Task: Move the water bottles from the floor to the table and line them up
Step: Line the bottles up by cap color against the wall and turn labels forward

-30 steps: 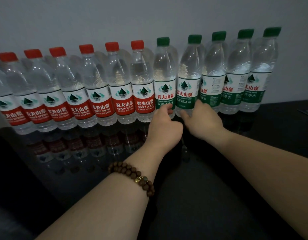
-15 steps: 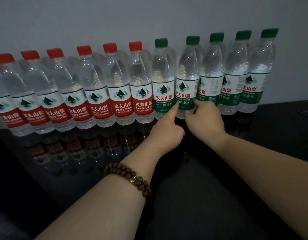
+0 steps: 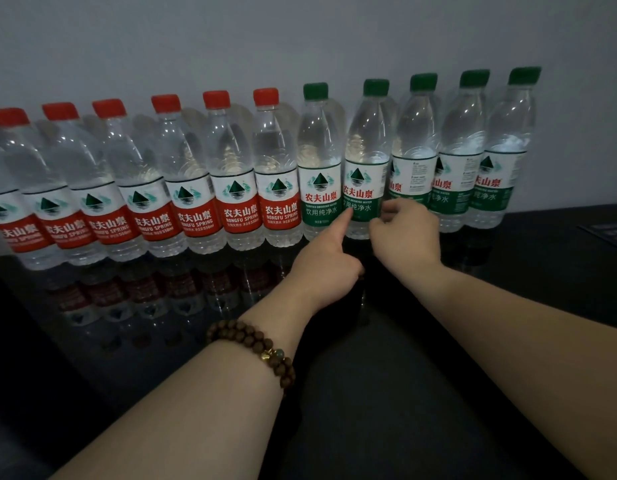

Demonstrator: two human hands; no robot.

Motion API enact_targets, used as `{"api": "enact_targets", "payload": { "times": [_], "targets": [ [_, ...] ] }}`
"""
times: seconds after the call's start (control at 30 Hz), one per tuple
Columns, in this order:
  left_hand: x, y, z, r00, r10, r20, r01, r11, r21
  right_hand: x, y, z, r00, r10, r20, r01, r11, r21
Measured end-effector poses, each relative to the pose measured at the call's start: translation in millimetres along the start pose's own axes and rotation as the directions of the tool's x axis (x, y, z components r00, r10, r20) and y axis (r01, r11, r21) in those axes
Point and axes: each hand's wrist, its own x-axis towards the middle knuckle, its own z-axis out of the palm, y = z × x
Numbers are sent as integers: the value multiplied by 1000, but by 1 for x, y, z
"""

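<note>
The lining-up looks nearly done. From 9 o'clock, ribbed clear-plastic red-capped bottles [image 3: 237, 188] stand on the glossy black table [image 3: 438, 393]. Toward 12, the left hand [image 3: 326, 265] presses its straight index finger [image 3: 343, 221] on the second green-capped bottle [image 3: 364, 150], its other fingers curled. The right hand [image 3: 405, 233] has curled fingers against that bottle's side, though a grip cannot be told. Next is likely a light nudge flush.
</note>
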Motion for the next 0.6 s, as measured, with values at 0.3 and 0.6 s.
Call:
{"api": "enact_targets", "payload": {
  "times": [0.3,0.6],
  "targets": [
    [3,5,6,1000,-4,7,3,984,178,1,-1,-4,996,47,78,-56,991,123],
    [13,0,4,984,69,-164,-70,998,1,0,-5,-5,993,71,-95,-62,994,91]
  ]
}}
